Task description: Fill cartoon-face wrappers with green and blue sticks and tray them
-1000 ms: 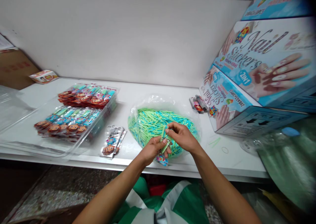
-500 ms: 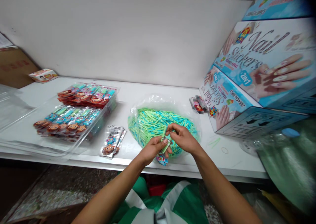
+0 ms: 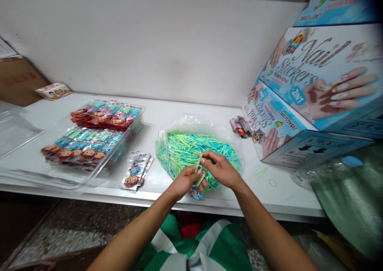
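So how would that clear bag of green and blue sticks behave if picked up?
The clear bag would probably sag and crumple, since its plastic looks thin and wrinkled. Its top looks open, so loose sticks might spill if it tipped.

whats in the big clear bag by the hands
The big clear bag holds a heap of thin green and blue sticks. The left hand and right hand cover part of its near side; whatever lies under the top layer is hidden.
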Motion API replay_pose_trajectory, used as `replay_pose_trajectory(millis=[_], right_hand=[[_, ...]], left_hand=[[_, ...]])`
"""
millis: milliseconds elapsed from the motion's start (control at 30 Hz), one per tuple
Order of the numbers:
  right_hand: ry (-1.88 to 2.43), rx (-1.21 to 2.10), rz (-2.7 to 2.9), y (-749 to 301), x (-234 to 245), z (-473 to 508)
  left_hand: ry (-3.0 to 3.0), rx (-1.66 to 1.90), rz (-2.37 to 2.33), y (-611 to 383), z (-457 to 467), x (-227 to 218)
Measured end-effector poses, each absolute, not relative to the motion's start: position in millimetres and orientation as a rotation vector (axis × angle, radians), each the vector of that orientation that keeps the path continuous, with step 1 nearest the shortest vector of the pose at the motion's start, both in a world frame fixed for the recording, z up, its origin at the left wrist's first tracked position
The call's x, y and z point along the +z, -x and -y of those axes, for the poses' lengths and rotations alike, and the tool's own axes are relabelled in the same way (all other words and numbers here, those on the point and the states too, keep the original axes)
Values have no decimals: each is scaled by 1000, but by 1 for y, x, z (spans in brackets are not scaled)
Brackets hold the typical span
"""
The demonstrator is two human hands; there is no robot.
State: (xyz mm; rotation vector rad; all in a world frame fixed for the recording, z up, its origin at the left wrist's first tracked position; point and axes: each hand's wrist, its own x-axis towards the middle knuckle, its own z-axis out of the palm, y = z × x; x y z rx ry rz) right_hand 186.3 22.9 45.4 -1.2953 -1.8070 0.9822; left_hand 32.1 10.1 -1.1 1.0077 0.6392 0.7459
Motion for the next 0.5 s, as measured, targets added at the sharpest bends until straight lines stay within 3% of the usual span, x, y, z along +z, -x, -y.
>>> replay_pose_trajectory(millis=[267, 500], right_hand=[[1213, 1013, 1825, -189, 54, -27], [1145, 750, 2258, -201, 83, -35]], left_hand=[[-1116, 724, -699, -30, -10, 5], [-1293, 602, -728, -23, -10, 6]])
